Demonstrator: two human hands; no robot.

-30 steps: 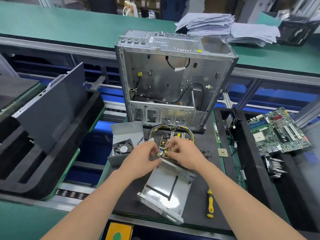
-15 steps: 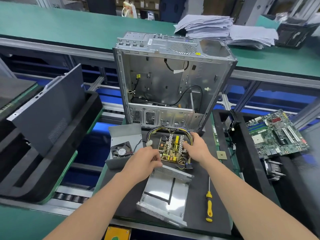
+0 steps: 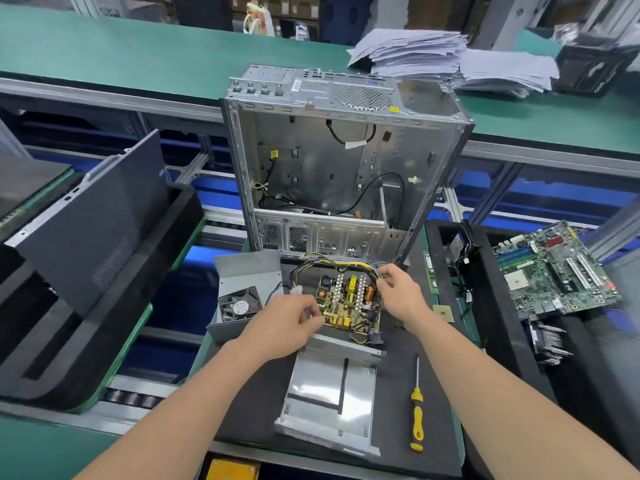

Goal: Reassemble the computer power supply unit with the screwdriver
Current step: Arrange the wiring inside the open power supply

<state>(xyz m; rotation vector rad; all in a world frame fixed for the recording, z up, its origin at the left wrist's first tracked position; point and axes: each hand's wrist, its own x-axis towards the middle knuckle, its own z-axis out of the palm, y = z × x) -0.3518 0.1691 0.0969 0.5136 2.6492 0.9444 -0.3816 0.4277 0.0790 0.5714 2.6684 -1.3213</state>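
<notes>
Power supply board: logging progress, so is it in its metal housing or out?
Out. The circuit board sits beyond the metal housing, which lies empty; left hand and right hand grip the board's edges.

left hand (image 3: pixel 287 320): fingers curled, pinching circuit board (image 3: pixel 346 303) | right hand (image 3: pixel 403 294): fingers curled, gripping its right edge

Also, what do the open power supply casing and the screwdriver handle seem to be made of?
Power supply casing: apparently sheet metal, bare silvery finish, with folded, perforated walls. Screwdriver handle: probably plastic or rubber, yellow and black, smooth.
</notes>
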